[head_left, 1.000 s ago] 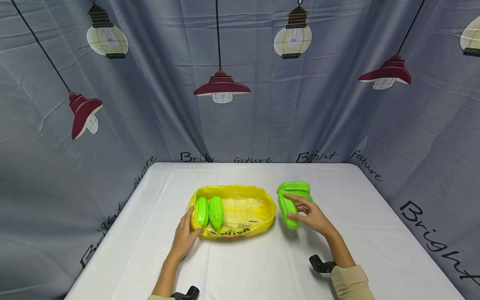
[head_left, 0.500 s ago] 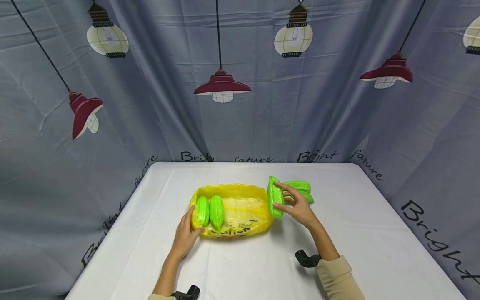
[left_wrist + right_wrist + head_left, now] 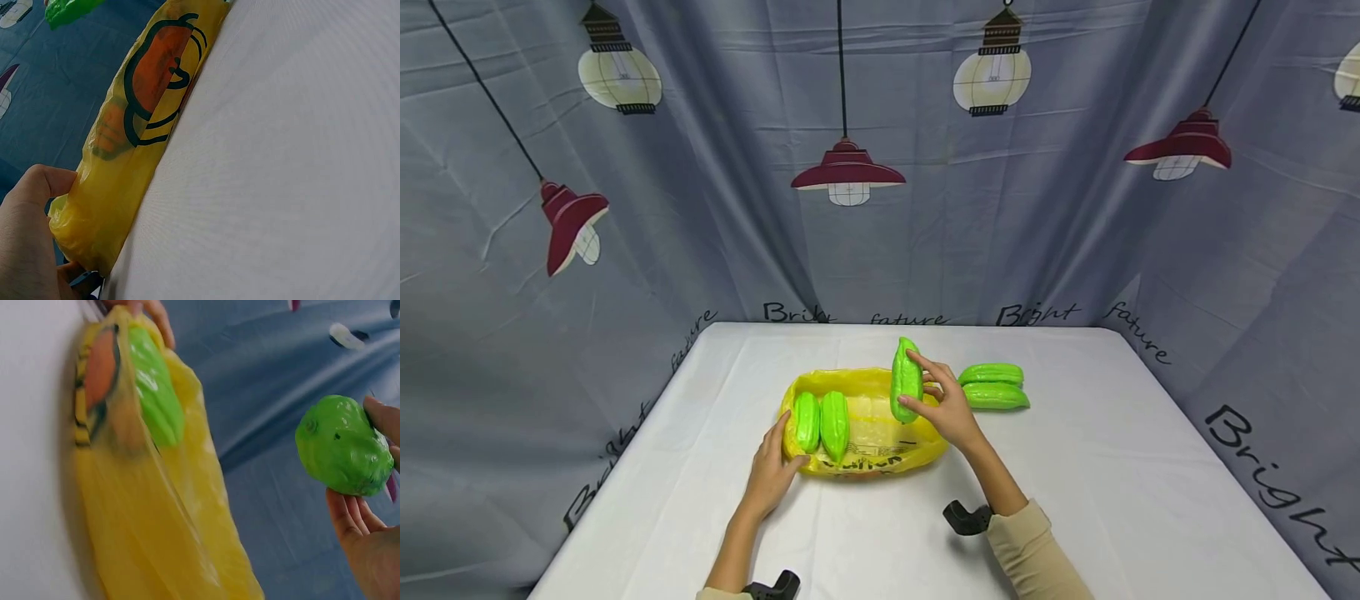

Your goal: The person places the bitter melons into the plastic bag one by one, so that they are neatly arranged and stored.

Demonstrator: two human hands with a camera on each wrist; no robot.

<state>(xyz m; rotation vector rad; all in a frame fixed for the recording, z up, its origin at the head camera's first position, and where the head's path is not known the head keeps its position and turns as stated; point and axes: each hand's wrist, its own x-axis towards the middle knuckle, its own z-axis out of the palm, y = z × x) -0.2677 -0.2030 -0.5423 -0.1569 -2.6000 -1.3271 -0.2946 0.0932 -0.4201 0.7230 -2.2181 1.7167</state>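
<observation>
Thumb (image 3: 917, 407) and fingers (image 3: 928, 364) of the right hand (image 3: 952, 414) are pinched on a green ridged vegetable (image 3: 906, 382), which is held at that hand's left, its long axis pointed mostly away from the person; its exact tilt cannot be told. Below the right hand and out to its left, a yellow bag (image 3: 880, 425) is spread, with the held vegetable suspended over its right half, apart from it; on this height above the bag's interior the coming move is judged to turn. Two green pieces (image 3: 833, 426) are laid side by side in the bag, farther left of the right hand and just beside the left hand (image 3: 769, 468), by which the bag's end is gripped. Beyond the right hand, to its right, two loose vegetables (image 3: 996, 396) are set crosswise on the desk (image 3: 1090, 467).
</observation>
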